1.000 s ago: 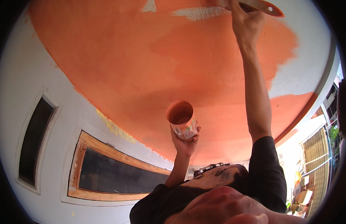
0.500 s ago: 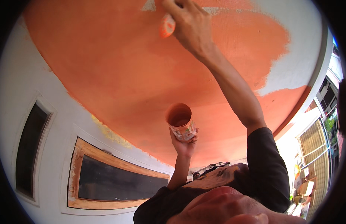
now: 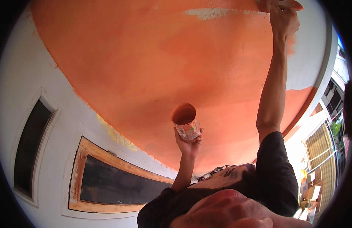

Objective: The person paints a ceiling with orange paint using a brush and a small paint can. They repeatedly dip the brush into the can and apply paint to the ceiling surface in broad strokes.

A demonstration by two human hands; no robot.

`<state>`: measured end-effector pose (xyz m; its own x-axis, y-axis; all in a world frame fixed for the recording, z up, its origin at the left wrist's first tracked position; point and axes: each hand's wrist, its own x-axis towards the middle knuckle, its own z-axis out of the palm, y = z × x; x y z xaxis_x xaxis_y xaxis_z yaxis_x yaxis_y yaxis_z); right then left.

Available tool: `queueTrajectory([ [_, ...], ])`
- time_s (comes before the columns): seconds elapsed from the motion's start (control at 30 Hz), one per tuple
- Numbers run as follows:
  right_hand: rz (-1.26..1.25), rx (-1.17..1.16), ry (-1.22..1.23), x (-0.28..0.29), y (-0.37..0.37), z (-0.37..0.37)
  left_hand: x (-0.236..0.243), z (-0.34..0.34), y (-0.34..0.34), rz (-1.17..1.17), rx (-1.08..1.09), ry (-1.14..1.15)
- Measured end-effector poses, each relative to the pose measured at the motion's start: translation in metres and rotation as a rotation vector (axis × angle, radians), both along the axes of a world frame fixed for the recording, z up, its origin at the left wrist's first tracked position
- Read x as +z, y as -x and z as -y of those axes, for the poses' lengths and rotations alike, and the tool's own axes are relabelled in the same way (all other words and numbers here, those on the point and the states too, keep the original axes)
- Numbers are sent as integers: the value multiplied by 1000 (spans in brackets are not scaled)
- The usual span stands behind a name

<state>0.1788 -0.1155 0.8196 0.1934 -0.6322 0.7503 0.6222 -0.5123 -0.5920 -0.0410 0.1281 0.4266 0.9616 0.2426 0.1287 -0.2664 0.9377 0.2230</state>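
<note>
The left hand (image 3: 189,146) is wrapped around the side of a paint-smeared can (image 3: 189,131) before an orange-painted surface (image 3: 138,57), while the raised right hand (image 3: 284,23) is closed around a brush (image 3: 294,5) near a pale streak (image 3: 208,14).

Daylight floods in from the right, bleaching parts of the outdoor background (image 3: 320,152) to near white, while the orange-painted ceiling (image 3: 164,60) is more evenly lit, its tone paling toward the lower center. Shade fills the can's interior (image 3: 184,114), and the black shirt (image 3: 276,171) and window pane (image 3: 115,186) sink into darkness. Fisheye distortion bows straight edges; black vignetting swallows the corners. Fine detail is soft in the distance at right.
</note>
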Motion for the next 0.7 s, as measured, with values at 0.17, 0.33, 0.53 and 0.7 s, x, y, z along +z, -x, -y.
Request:
queueTrajectory([
  [0.17,313,-8,353,6,31,-101,-6,-9,-1,34,-2,4],
  [0.33,663,369,778,-23,113,-270,-6,-7,-2,93,-12,44],
  [0.53,642,660,591,-1,72,-229,-12,-3,-1,67,0,21],
  [0.7,147,367,69,-12,-3,-20,-22,-7,-7,97,-23,33],
])
